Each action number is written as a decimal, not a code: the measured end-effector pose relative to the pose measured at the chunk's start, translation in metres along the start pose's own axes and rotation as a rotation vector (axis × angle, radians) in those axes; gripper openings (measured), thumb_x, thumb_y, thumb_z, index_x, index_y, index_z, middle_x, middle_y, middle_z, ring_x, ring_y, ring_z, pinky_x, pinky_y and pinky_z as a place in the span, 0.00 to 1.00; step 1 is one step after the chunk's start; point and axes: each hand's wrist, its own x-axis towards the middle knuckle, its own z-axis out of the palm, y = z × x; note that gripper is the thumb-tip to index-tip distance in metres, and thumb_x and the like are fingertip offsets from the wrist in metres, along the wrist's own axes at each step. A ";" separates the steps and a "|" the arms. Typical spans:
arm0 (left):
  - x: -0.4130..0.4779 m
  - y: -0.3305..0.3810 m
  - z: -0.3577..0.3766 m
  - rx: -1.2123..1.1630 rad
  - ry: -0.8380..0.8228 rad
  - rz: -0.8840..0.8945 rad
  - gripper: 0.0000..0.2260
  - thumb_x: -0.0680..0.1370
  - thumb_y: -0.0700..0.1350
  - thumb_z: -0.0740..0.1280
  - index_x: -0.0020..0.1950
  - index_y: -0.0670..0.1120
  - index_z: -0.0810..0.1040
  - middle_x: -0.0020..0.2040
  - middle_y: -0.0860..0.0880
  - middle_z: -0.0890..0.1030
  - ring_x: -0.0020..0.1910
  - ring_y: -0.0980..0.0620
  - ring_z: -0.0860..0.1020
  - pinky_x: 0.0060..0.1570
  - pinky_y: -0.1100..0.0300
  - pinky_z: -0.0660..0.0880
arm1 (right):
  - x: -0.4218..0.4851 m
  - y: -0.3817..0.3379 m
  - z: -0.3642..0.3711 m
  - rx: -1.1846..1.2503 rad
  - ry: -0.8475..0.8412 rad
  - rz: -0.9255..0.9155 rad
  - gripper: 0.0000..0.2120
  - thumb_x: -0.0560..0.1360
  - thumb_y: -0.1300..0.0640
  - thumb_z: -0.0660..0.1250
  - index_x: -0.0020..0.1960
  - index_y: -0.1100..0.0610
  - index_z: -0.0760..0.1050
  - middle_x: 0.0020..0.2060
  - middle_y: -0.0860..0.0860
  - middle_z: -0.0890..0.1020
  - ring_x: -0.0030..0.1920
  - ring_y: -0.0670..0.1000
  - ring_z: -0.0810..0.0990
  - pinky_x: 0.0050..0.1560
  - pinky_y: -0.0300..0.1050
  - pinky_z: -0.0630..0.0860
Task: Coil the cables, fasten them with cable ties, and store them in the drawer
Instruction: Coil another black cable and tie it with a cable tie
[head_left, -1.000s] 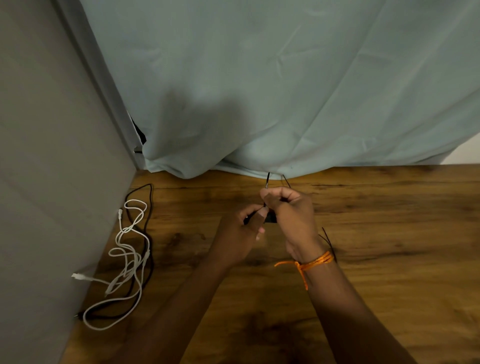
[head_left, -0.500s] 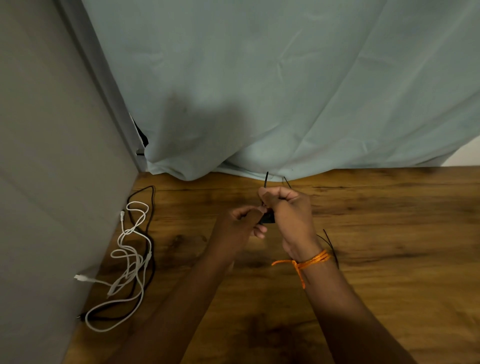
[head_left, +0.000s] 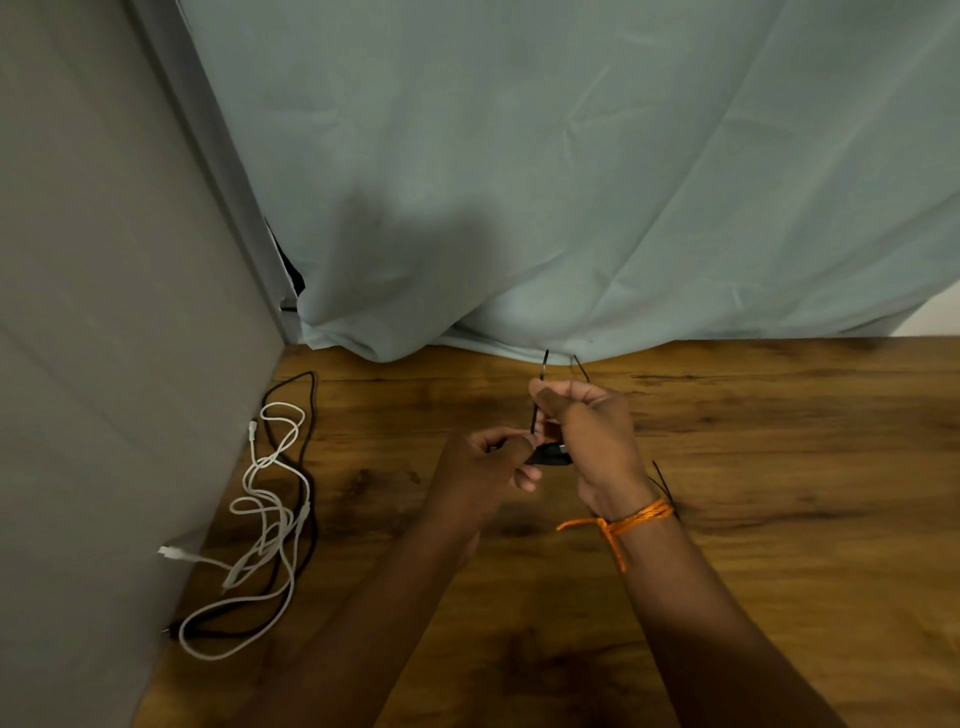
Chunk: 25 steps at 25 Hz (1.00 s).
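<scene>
Wooden table | my left hand grips black cable bundle mid-table | my right hand pinches cable tie | white cable at table's left edge

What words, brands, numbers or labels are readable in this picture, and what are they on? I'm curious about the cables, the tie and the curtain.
None can be read.
The white cable, black cable, cable tie, curtain and table show no print.
The small black bundle that the left hand pinches is too dark and small to tell.
</scene>
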 end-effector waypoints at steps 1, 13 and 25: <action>0.001 -0.002 -0.001 -0.012 0.013 -0.012 0.05 0.78 0.41 0.68 0.47 0.45 0.84 0.42 0.39 0.84 0.34 0.48 0.78 0.36 0.57 0.76 | 0.000 0.001 -0.002 -0.017 -0.040 0.008 0.08 0.75 0.60 0.71 0.39 0.61 0.80 0.29 0.55 0.76 0.31 0.52 0.75 0.31 0.40 0.76; -0.009 0.000 -0.016 -0.133 -0.201 0.031 0.13 0.81 0.48 0.58 0.56 0.44 0.79 0.47 0.47 0.85 0.47 0.48 0.83 0.49 0.57 0.79 | -0.004 0.016 -0.005 0.048 -0.016 0.089 0.07 0.78 0.62 0.66 0.44 0.59 0.82 0.36 0.53 0.80 0.40 0.50 0.79 0.43 0.42 0.76; -0.011 0.004 -0.034 -0.189 -0.118 0.106 0.06 0.77 0.36 0.67 0.51 0.41 0.82 0.48 0.42 0.85 0.44 0.49 0.84 0.45 0.64 0.79 | -0.005 0.012 0.001 0.214 -0.105 0.158 0.06 0.78 0.64 0.64 0.46 0.62 0.80 0.36 0.54 0.79 0.37 0.48 0.77 0.36 0.40 0.77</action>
